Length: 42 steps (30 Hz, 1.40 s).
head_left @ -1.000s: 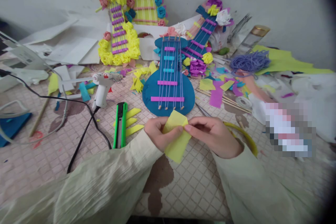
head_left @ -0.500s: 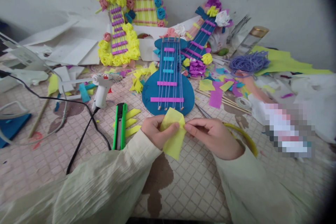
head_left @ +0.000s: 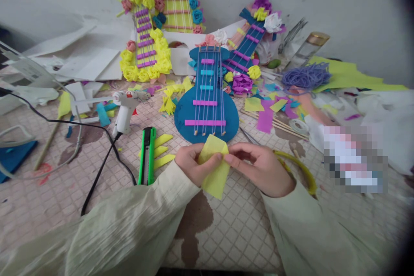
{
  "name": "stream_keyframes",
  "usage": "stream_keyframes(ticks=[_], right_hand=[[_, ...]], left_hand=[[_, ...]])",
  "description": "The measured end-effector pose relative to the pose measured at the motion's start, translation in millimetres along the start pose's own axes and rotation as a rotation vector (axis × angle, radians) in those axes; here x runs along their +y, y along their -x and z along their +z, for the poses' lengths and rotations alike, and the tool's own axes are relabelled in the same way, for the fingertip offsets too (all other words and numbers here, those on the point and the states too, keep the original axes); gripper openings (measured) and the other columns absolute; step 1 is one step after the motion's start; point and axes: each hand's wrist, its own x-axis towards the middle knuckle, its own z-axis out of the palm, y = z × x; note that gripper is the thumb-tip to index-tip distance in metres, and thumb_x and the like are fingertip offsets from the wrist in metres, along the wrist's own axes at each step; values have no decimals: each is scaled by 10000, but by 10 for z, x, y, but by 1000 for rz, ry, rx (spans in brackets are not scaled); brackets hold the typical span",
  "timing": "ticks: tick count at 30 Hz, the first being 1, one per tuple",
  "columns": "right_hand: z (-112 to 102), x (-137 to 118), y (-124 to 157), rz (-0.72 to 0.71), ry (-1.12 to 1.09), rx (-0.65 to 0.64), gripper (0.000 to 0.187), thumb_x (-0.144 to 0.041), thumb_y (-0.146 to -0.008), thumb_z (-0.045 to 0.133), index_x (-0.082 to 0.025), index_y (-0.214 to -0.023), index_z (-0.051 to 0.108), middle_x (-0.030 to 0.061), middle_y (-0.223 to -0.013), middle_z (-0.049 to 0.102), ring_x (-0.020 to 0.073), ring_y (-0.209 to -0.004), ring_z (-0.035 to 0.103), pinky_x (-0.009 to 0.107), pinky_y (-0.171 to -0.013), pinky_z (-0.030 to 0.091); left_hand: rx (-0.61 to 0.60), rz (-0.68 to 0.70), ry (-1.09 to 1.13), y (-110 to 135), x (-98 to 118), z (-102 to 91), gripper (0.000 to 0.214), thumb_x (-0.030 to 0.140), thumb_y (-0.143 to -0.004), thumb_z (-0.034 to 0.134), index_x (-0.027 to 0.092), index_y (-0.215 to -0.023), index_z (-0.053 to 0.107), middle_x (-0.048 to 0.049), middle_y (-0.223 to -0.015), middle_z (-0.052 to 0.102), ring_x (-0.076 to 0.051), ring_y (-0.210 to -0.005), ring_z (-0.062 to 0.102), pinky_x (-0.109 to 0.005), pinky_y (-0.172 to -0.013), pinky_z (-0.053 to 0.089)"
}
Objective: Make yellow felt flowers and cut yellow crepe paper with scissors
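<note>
Both my hands hold one yellow paper piece (head_left: 216, 168) just above the patterned table. My left hand (head_left: 190, 164) pinches its left side, thumb pressed on the front. My right hand (head_left: 260, 168) pinches its upper right edge with thumb and forefinger. The paper hangs folded between them, its lower end pointing down. Just behind my hands lies a blue paper guitar (head_left: 207, 105) with purple and teal bars and pale strings.
A green utility knife (head_left: 148, 155) and yellow paper strips (head_left: 163, 150) lie left of my hands. A white glue gun (head_left: 124, 110) with a black cord (head_left: 100, 172) stands further left. More decorated guitars (head_left: 145, 43) lean at the back. Coloured scraps, sticks and purple yarn (head_left: 305, 76) crowd the right.
The yellow paper has been folded narrower between my fingers. My hands stayed almost in place.
</note>
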Motion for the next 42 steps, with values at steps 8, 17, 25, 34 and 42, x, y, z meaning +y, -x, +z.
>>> stream_keyframes(ticks=[8,17,25,34,42], right_hand=[[4,6,15,-6,-22,45,128,-280,-731,584,-171,-694,640,13,-677,663,127,-607,590,231,-555,486],[-7,1,6,79,-173,50,118,-280,-706,608,-169,-686,645,6,-649,647,102,-564,557,205,-516,474],[-42,0,-2,157,-208,-54,153,-302,-708,606,-159,-663,630,0,-622,605,90,-556,522,195,-502,432],[-49,-15,-4,180,-249,-71,142,-291,-707,610,-156,-668,624,-2,-636,603,88,-560,527,200,-518,432],[-54,-19,-1,174,-260,-76,140,-293,-712,606,-161,-676,630,3,-647,620,100,-577,550,213,-535,451]], left_hand=[[-10,70,-39,40,-5,33,316,415,-675,554,112,-686,642,-9,-540,534,-88,-477,422,-198,-411,334],[-25,70,34,69,-13,54,307,424,-670,567,120,-670,611,-25,-553,556,-113,-498,481,-219,-437,368],[-9,116,460,54,63,45,159,260,-688,592,165,-751,481,33,-577,539,-67,-501,513,-170,-478,404],[-39,292,300,69,8,13,113,248,-728,546,157,-791,523,-34,-757,588,-105,-609,570,-216,-545,471],[-70,194,418,47,64,20,143,283,-703,577,150,-714,526,-18,-678,586,-94,-573,559,-207,-540,471]])
